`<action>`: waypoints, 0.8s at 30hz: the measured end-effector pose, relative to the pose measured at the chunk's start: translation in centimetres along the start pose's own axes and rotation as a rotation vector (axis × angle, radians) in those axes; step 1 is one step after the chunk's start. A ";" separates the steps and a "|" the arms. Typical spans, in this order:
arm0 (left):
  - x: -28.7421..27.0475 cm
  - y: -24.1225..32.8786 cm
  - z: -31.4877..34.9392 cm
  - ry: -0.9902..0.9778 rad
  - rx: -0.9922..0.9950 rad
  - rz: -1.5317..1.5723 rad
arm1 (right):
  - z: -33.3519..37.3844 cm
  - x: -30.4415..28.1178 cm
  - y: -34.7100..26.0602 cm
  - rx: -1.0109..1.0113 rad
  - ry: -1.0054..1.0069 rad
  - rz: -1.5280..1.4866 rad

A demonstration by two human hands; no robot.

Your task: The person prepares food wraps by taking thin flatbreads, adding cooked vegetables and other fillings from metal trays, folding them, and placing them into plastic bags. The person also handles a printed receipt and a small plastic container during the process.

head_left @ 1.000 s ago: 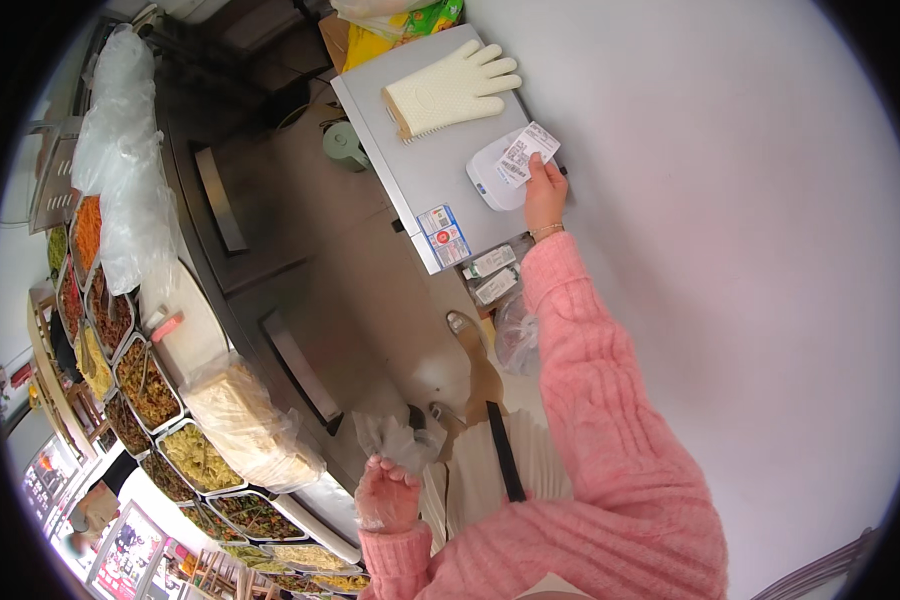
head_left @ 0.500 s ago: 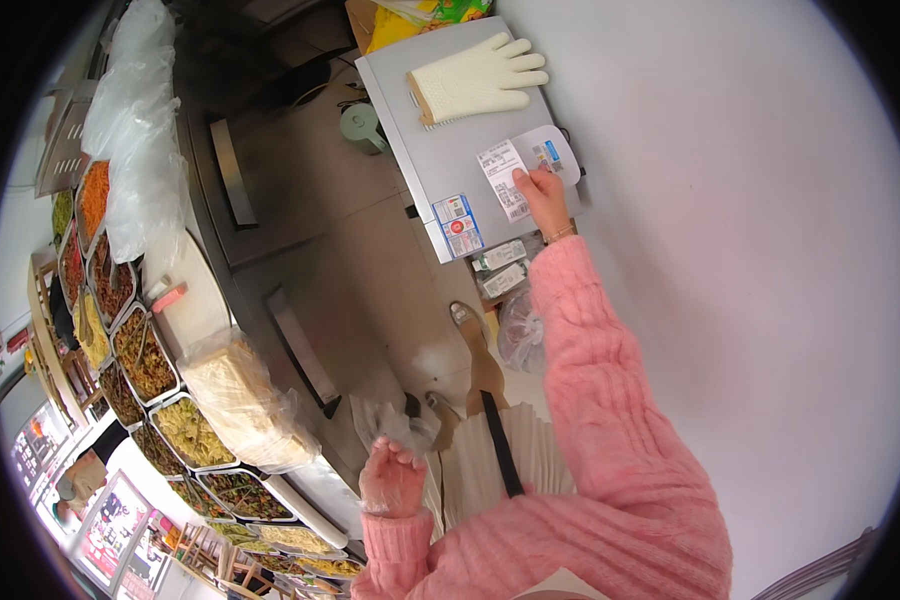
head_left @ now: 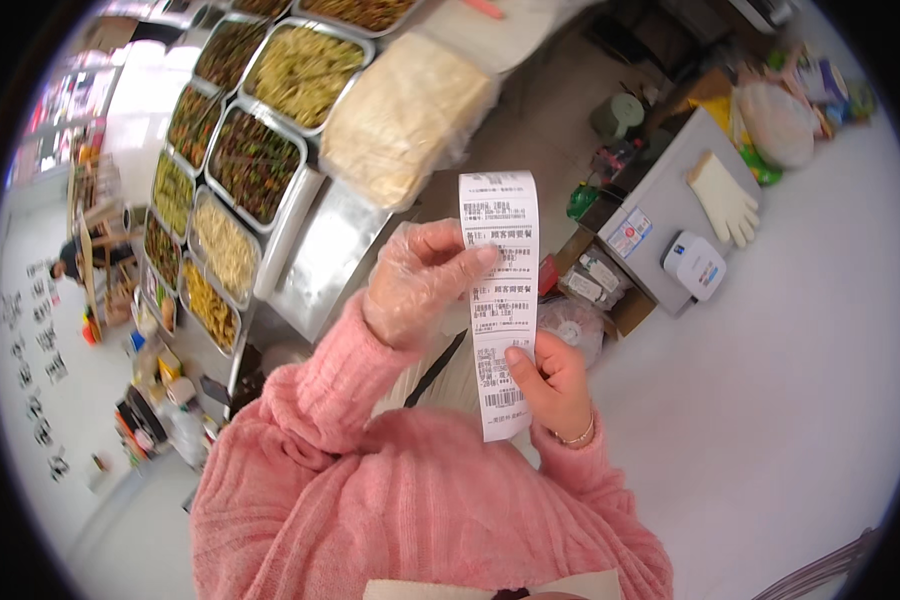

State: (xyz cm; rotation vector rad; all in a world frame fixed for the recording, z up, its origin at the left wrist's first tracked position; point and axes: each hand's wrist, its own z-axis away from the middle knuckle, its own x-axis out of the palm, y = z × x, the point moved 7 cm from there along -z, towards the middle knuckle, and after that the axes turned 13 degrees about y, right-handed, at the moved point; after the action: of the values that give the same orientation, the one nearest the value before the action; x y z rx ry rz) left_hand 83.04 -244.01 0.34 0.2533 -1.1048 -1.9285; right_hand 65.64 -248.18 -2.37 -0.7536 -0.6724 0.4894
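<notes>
A long white printed receipt (head_left: 505, 310) hangs upright in front of my chest, its printed side toward me. My left hand (head_left: 415, 280), in a clear plastic glove, pinches its left edge in the upper half with the thumb on the print. Lower down, my right hand (head_left: 558, 385) is bare with a thin bracelet at the wrist. Its thumb presses on the receipt's right edge and the fingers are hidden behind the paper. Both arms wear pink knit sleeves.
To the left, metal trays of cooked food (head_left: 260, 160) line a steel counter (head_left: 315, 250), with a plastic-wrapped pale stack (head_left: 405, 120) beside them. On the right, a grey cabinet (head_left: 650, 190) bears a white glove (head_left: 722, 200) and a small white printer (head_left: 694, 265). A green round container (head_left: 617, 117) stands beyond.
My right hand has brought the paper from the cabinet top to my chest, and it now shows as a long strip. My left hand has come up and gripped it. The view has swung left.
</notes>
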 end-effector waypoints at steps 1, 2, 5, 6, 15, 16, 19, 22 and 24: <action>-1.9 0.9 0.6 0.075 0.026 0.024 | 0.2 1.7 -0.2 0.000 -0.054 0.033; -4.2 2.1 1.6 0.137 0.073 0.059 | 0.5 3.8 -0.4 -0.006 -0.107 0.066; -11.8 5.1 4.9 0.252 0.219 0.168 | 0.9 10.3 -0.4 0.018 -0.238 0.187; -14.5 5.7 6.2 0.290 0.256 0.196 | 0.9 12.6 -0.1 0.023 -0.265 0.207; -39.0 4.8 19.0 0.651 0.412 0.305 | 2.0 33.7 9.3 0.152 -0.531 0.452; -41.5 4.4 20.6 0.685 0.451 0.364 | 2.3 36.0 10.8 0.165 -0.559 0.476; -46.8 3.0 24.2 0.797 0.524 0.460 | 3.4 40.3 14.5 0.195 -0.620 0.547; -49.8 1.6 25.6 0.825 0.496 0.544 | 3.9 43.0 16.3 0.235 -0.656 0.565; -51.3 1.3 26.3 0.848 0.539 0.565 | 4.1 44.2 17.0 0.233 -0.667 0.583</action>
State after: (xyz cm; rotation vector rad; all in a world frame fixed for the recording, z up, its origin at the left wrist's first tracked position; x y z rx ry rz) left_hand 100.15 -189.10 4.91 0.8583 -0.9307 -0.8367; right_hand 90.36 -208.03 3.59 -0.5497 -0.9882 1.3673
